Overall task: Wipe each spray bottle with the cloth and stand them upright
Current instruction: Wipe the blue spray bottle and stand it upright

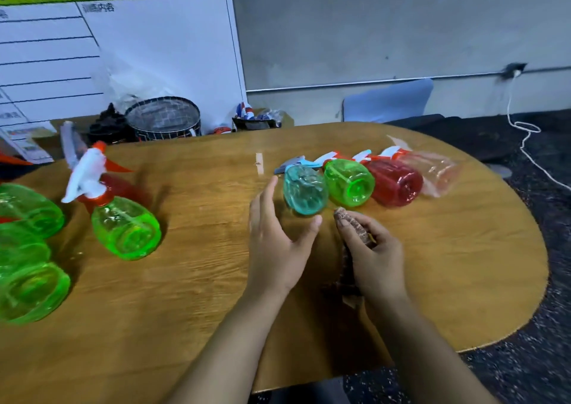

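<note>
Head view looks down on a wooden table (pixel 191 280) with a rounded far edge. Four spray bottles lie on their sides in a row on its right half, bases toward the camera: a teal bottle (pixel 304 192), touching it a green bottle (pixel 349 182), then a red bottle (pixel 397 182), then a clear pinkish bottle (pixel 438 171) at the far right.

The left hand (pixel 275 243) is spread open, fingers straight and thumb out, cupped just beside the near left side of the teal bottle; whether it touches the bottle cannot be told. The right hand (pixel 370 249) sits just to the right of the left one, apart from it, fingers curled round a brownish cloth (pixel 350 221), whose bunched end pokes out near the teal and green bottles while the rest hangs below the hand to the table.

On the left half, an upright green bottle with a white and orange trigger head (pixel 123 230) stands tilted by the wide lens, with a red bottle (pixel 119 187) partly hidden behind it. More green bottles (pixel 27 249) crowd the left edge, blurred.

Behind the table stand a dark round container (pixel 163 119) and a whiteboard (pixel 123 48), and a blue chair back (pixel 389 100) shows at the right.
</note>
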`<state>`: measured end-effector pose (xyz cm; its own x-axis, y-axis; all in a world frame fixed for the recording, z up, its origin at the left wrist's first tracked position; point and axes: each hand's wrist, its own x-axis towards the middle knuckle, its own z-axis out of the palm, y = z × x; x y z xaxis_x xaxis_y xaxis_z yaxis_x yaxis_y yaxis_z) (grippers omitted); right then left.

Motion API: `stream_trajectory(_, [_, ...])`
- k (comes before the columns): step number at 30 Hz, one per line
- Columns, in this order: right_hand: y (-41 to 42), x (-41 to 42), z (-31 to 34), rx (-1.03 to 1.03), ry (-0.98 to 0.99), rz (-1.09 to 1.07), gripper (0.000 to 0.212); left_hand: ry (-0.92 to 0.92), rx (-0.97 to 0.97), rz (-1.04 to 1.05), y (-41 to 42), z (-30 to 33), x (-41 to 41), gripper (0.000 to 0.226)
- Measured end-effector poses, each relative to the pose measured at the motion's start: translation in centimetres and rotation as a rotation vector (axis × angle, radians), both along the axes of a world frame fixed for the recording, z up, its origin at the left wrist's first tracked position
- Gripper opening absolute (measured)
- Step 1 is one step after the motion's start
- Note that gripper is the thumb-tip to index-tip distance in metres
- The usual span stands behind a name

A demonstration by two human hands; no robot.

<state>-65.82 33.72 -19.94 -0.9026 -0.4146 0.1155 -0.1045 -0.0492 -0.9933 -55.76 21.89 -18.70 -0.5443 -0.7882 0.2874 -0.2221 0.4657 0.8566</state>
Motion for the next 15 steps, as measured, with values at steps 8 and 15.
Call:
stream_trajectory(8, [-0.3,-3.2,-2.0,0.058,0.008,-0.028,0.016,-0.139,-0.113,0.036,-3.0,-2.4,-7.5,0.116])
stream_trajectory(15, [-0.7,-2.7,-2.2,0.067,-0.002,-0.014,0.015,-0.095,-0.121,0.084,-3.8,-2.3,-6.6,0.095])
